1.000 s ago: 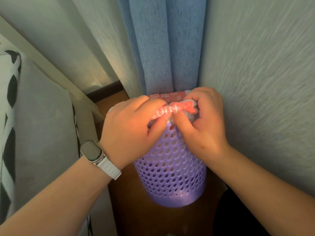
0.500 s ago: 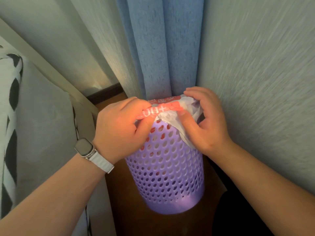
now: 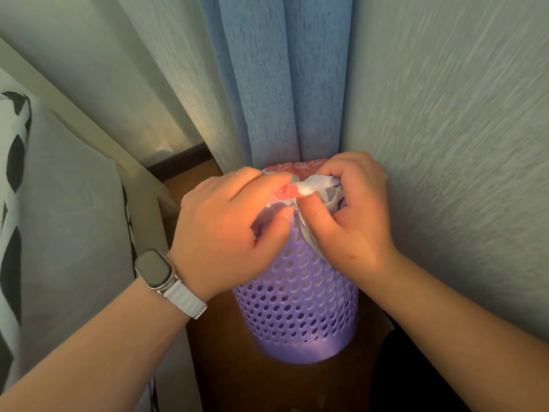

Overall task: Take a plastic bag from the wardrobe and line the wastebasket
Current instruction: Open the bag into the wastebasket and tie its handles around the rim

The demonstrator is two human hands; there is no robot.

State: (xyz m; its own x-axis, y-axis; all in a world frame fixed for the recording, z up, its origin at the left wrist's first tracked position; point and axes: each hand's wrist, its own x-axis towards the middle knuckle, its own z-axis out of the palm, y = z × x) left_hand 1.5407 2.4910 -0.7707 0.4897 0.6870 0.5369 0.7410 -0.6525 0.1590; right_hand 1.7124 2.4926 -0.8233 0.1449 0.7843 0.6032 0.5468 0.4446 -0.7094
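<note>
- Down in the corner, a purple perforated wastebasket [image 3: 297, 307] stands upright on the brown wooden floor [image 3: 267, 388], its far side close to the blue curtain [image 3: 285, 84] and its right side near the textured pale wall [image 3: 445, 129].
- A plastic bag [image 3: 310, 185] — white, with a red printed band — sits bunched at the basket's mouth; the red band shows along the far rim, and a white fold hangs over the near rim on the outside.
- The left hand [image 3: 228, 230] is closed on the bag at the near-left part of the rim, thumb and fingers pinching a red-and-white stretch of plastic.
- The right hand [image 3: 353, 221] is curled tight around crumpled white plastic at the right side of the rim, thumb pressed down on the fold, its knuckles just beside the wall.
- Both hands meet above the basket's opening, nearly touching, with the bag gathered between them.
- On the left wrist sits a smartwatch [image 3: 154, 270] with a white band.
- To the far left — well apart from the basket — grey bedding [image 3: 68, 218] and a black-and-white patterned pillow [image 3: 12, 173] fill the edge of the view.
</note>
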